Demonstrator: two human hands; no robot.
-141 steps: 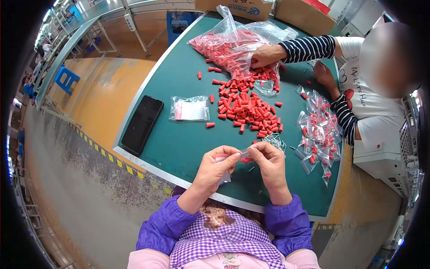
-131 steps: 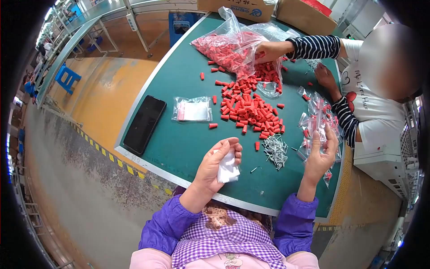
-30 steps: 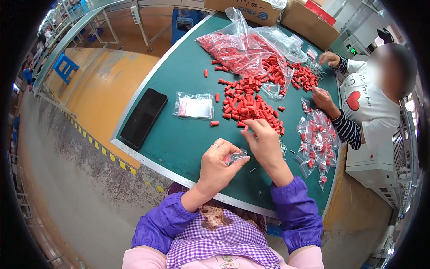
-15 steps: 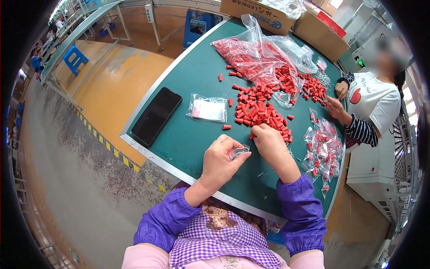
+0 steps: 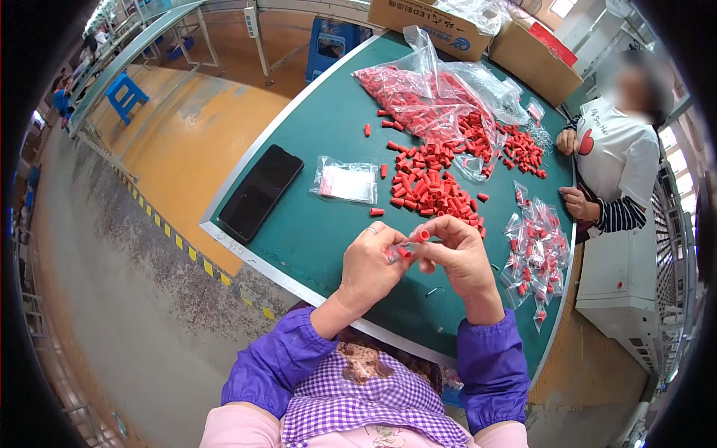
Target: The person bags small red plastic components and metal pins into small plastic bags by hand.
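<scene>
At the table's (image 5: 314,224) near edge, left hand (image 5: 368,263) grips a small bag (image 5: 393,254), right hand (image 5: 457,259) pinches a cap (image 5: 423,236) at its mouth; filled bags (image 5: 535,250) lie heaped to the right, and many loose caps (image 5: 433,190) are not yet bagged.

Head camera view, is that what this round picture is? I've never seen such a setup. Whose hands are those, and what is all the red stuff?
Yes. The camera sits on a person's head and looks down, so the two purple-sleeved arms are that person's own; no robot, just bare hands. The left hand pinches a small clear bag. The right hand holds a red cap right beside it. On the green table lie a pile of red caps, a black phone, a stack of empty bags and filled bags. A co-worker sits at the right.
</scene>
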